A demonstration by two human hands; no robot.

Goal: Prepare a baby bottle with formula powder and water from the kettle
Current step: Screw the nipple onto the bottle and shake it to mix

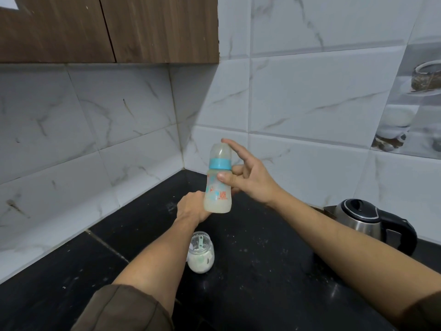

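A baby bottle (218, 187) with a blue collar and a clear cap is held upright above the black counter (262, 271); cloudy pale liquid fills its bottom part. My right hand (248, 177) grips its upper body with thumb and bent fingers, the index finger resting on the cap's top. Just to the bottle's lower left is my left hand (192, 209), its fingers hidden behind the bottle's base; I cannot tell if they touch it. A small open glass jar (201, 255) of white formula powder, a green scoop inside, stands on the counter below. The steel kettle (374, 222) sits at the right.
White marble-pattern tiled walls (119, 130) meet in a corner behind the bottle. A wooden wall cabinet (107, 27) hangs at the upper left. Powder specks are scattered over the counter.
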